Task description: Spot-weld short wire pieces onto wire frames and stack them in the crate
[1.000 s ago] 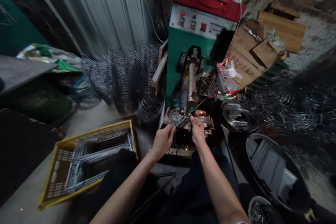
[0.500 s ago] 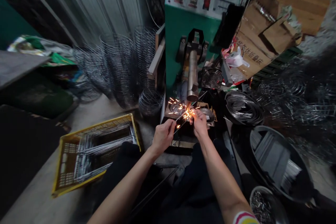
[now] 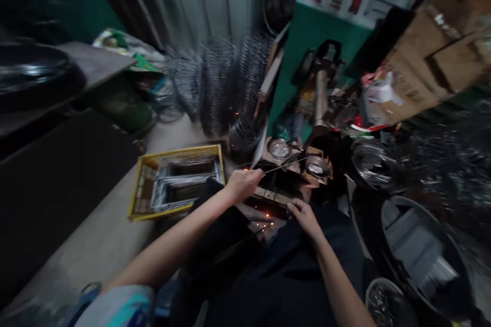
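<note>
My left hand [image 3: 245, 185] is closed around one end of a thin metal wire piece [image 3: 284, 166], which stretches right in front of the welding machine [image 3: 297, 87]. Lower and to the right, my right hand [image 3: 305, 216] has its thumb and fingers pinched together; whatever may be between them is too small to make out. It sits apart from the wire, near the front edge of the machine's base. Two small round dishes, a left one [image 3: 279, 148] with bits of metal and a right one [image 3: 318, 167], stand under the machine's metal arm [image 3: 321, 102]. A few orange sparks glow between and below my hands.
On the left a yellow crate [image 3: 140, 189] holds wire frames. Stacks of wire rings [image 3: 218, 87] stand behind it. To my right are a wire coil [image 3: 374, 163], a large dark tub [image 3: 387, 204] with flat strips and a bucket of small metal pieces [image 3: 379, 301]. Cardboard boxes lean at the back right.
My view has swung left. The bright spark burst has died down and the green lamp is out. My hands have parted: the left carries the wire piece left, the right has drawn back toward me.
</note>
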Tool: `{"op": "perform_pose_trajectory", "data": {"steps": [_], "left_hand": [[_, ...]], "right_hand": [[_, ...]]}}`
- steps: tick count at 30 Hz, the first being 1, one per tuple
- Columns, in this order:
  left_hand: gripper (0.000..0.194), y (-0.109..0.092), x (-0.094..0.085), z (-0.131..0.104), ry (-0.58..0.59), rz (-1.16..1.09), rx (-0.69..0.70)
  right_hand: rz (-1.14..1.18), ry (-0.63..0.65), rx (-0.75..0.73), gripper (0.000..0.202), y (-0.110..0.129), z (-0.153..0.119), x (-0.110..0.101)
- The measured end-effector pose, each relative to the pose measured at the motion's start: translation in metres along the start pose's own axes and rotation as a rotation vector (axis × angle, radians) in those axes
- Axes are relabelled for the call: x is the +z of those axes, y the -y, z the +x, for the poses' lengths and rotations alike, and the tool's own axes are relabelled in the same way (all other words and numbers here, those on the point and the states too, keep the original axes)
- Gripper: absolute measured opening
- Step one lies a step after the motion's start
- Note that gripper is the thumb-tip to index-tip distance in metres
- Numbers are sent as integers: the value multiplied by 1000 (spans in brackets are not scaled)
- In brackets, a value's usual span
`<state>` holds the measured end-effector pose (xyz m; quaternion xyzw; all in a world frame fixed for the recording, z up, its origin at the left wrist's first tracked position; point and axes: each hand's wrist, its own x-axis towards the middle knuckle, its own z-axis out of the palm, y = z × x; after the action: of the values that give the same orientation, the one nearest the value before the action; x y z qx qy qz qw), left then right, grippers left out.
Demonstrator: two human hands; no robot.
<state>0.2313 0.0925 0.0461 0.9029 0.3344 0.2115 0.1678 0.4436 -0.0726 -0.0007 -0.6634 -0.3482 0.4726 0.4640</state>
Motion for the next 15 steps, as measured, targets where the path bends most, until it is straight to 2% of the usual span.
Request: {"op": "perform_pose_trajectory", "data": {"steps": [2,4,6,8,9,11,13,15], "left_hand": [[19,28,-20,-33,-8,38,-83],[25,61,-44,-68,-76,58,-192],[29,98,-65,-100,-256,-22,-387],[27,136,-77,-127,-518,-220,-658],[27,154,-79,-138,-632,-327,-781],[33,187,-76,-153,-769,-448,-942],[40,210,-66,-160,-830,-506,-1035],[43,222,-54,-164,-870,-571,-1115]], "right_hand": [[-59,26,24,46,-18,-14,3],[-96,42,61,46,-30,-21,4],[-127,64,97,48,-36,-24,4],[-167,91,120,49,-38,-25,3],[-187,101,126,49,-39,-25,4],[-222,116,131,48,-40,-25,5],[-264,124,127,47,-42,-25,8],[-316,132,122,44,-45,-24,9]]}}
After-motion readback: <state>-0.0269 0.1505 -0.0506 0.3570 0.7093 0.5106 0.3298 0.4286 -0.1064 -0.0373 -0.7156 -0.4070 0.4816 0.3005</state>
